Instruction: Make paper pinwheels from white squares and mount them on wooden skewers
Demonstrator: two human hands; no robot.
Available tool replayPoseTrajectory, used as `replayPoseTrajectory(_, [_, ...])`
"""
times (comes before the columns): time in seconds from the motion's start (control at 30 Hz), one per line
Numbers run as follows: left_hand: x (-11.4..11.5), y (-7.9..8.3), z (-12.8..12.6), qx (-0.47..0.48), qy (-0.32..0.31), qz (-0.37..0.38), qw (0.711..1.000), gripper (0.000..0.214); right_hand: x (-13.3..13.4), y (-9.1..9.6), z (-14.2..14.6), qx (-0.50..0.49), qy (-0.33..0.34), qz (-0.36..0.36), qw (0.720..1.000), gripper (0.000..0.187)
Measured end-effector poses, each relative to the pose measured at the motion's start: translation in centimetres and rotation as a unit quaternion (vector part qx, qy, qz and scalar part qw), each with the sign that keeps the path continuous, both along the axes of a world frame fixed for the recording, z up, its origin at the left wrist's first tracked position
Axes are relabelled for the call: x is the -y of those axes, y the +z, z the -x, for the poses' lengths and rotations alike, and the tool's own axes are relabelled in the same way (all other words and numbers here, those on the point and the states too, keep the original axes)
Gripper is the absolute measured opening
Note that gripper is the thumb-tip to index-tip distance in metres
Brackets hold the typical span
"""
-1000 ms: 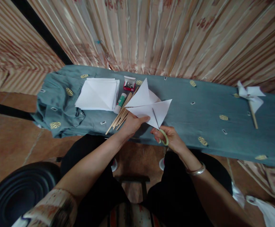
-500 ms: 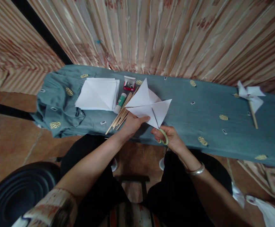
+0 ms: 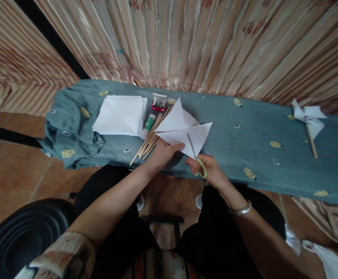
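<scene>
A square of white paper, slit inward from its edges, is pinched by my left hand, thumb on top and fingers beneath. My right hand is closed round the pale green handles of a pair of scissors. One dark blade lies over the paper, pointing in from its near corner; the other blade is hidden. Just left of the paper, partly under it, lies a bundle of thin wooden sticks. Beside them is a glue stick with a green label.
On the blue-green tablecloth lie a stack of white paper at left and an open red box of small metal pieces behind the sticks. A paper pinwheel on a stick lies far right. A black round stool stands lower left.
The paper has shifted very slightly, its right corner a touch further right. Both hands keep their hold and place.
</scene>
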State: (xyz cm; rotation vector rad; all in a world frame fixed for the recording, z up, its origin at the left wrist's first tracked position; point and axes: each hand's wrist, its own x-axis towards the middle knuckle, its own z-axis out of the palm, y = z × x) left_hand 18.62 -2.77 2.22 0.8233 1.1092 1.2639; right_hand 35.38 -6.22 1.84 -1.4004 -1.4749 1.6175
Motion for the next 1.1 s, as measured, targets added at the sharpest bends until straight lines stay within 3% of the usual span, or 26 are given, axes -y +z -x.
replayPoseTrajectory(0.47, [0.0,0.0,0.1,0.003,0.003,-0.010,1.000,0.035,-0.1,0.5,0.2,-0.006,-0.002,0.006,1.000,0.058])
replayPoseTrajectory(0.67, [-0.2,-0.2,0.3,0.026,-0.005,-0.005,1.000,0.035,0.2,1.7,-0.5,-0.006,0.062,0.030,0.998,0.059])
replayPoseTrajectory(0.8, [-0.5,-0.5,0.6,0.062,-0.002,-0.005,0.998,0.038,0.7,2.5,-2.5,0.021,0.115,0.081,0.990,0.050])
replayPoseTrajectory(0.93, [-0.4,-0.5,0.8,0.069,-0.012,0.019,0.997,0.042,1.3,2.6,-6.2,0.102,0.128,0.071,0.984,0.044])
replayPoseTrajectory(1.0, [-0.1,-0.4,0.7,0.068,-0.031,0.040,0.996,0.042,1.5,2.4,-8.1,0.190,0.076,0.025,0.979,0.046])
replayPoseTrajectory(1.03, [0.1,-0.4,0.6,0.070,-0.046,0.050,0.995,0.042,1.5,2.2,-8.9,0.259,0.029,-0.016,0.965,0.046])
replayPoseTrajectory(1.1, [0.5,-0.5,0.2,0.076,-0.076,0.065,0.992,0.040,1.2,1.7,-9.9,0.413,-0.066,-0.101,0.903,0.049])
